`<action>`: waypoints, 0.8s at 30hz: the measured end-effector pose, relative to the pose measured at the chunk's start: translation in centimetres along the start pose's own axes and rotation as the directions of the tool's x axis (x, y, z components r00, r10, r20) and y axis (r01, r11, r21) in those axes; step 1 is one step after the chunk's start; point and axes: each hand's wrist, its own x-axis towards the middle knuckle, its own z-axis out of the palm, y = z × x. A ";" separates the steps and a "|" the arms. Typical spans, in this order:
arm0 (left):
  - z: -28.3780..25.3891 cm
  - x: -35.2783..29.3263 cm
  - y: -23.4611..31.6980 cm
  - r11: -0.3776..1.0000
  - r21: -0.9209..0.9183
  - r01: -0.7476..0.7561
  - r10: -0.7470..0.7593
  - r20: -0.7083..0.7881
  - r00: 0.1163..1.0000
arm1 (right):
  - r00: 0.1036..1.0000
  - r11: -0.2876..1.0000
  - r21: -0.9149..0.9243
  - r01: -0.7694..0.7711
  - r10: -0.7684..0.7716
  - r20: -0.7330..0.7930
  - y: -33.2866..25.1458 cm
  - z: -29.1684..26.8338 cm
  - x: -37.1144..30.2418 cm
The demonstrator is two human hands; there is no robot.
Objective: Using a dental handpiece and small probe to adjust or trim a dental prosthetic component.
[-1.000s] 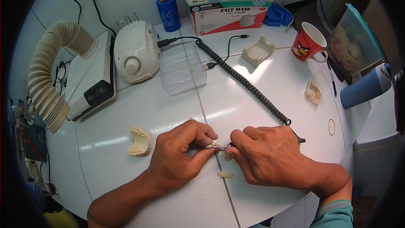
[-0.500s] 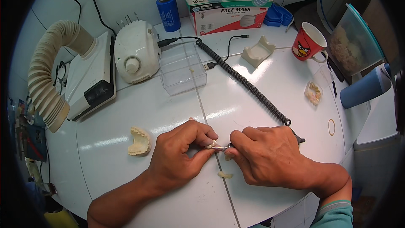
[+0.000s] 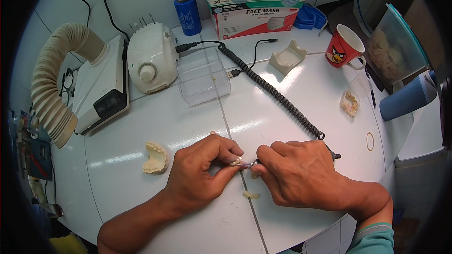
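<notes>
My left hand (image 3: 197,165) pinches a small tooth-coloured dental piece (image 3: 236,161) between thumb and fingertips. My right hand (image 3: 301,173) is closed around a rotary handpiece (image 3: 254,163); most of its body is hidden under the palm, and its back end shows beyond the knuckles. The thin metal bur reaches left to the dental piece and appears to touch it. Just below the fingertips, a small yellowish tooth-like strip (image 3: 251,194) lies on the table. To the left of my left hand sits a cream dental cast (image 3: 156,158) with a row of teeth.
A coiled black cord (image 3: 273,91) runs from the white control unit (image 3: 151,59) toward the handpiece. Farther back are a clear plastic box (image 3: 205,82), mask boxes (image 3: 254,21) and a red mug (image 3: 344,47). A ribbed hose (image 3: 49,82) bends down at the left.
</notes>
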 end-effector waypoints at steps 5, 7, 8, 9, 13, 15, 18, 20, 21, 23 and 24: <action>0.1 0.0 -0.1 1.000 0.006 -0.002 0.002 0.002 1.000 | 1.000 1.000 -0.004 0.005 -0.005 -0.013 0.0 0.2 0.0; 0.1 0.0 -0.1 1.000 0.009 -0.003 0.003 0.004 1.000 | 1.000 1.000 -0.013 0.019 -0.019 -0.016 0.1 0.2 0.0; 0.0 0.0 -0.1 1.000 0.015 -0.013 0.013 0.004 1.000 | 1.000 1.000 -0.013 0.019 -0.020 -0.016 0.1 0.2 0.0; 0.0 0.0 -0.1 1.000 0.020 -0.023 0.023 0.004 1.000 | 1.000 1.000 -0.007 0.015 -0.015 -0.022 0.1 0.2 0.0; 0.0 -0.1 -0.2 1.000 0.003 -0.010 0.010 -0.001 1.000 | 1.000 1.000 -0.007 -0.016 0.016 -0.002 0.0 0.1 0.0; 0.1 0.0 -0.1 1.000 0.011 -0.016 0.016 0.000 1.000 | 1.000 1.000 -0.011 0.001 -0.001 -0.011 0.1 0.2 0.0; 0.1 0.0 0.1 1.000 0.015 -0.011 0.011 0.001 1.000 | 1.000 1.000 -0.012 0.019 -0.019 -0.021 0.1 0.3 0.0; 0.1 0.0 0.0 1.000 0.008 -0.008 0.008 -0.001 1.000 | 1.000 1.000 -0.009 0.020 -0.020 -0.020 0.1 0.2 0.0; 0.1 0.0 -0.1 1.000 0.000 -0.006 0.006 -0.004 1.000 | 1.000 1.000 -0.003 0.004 -0.004 -0.010 0.1 0.1 0.0; 0.0 0.0 -0.1 1.000 0.004 -0.013 0.013 -0.001 1.000 | 1.000 1.000 0.003 -0.013 0.013 0.000 0.0 0.1 0.0; 0.0 0.0 -0.1 1.000 0.008 -0.021 0.021 0.001 1.000 | 1.000 1.000 -0.003 0.004 -0.004 -0.015 0.0 0.2 0.0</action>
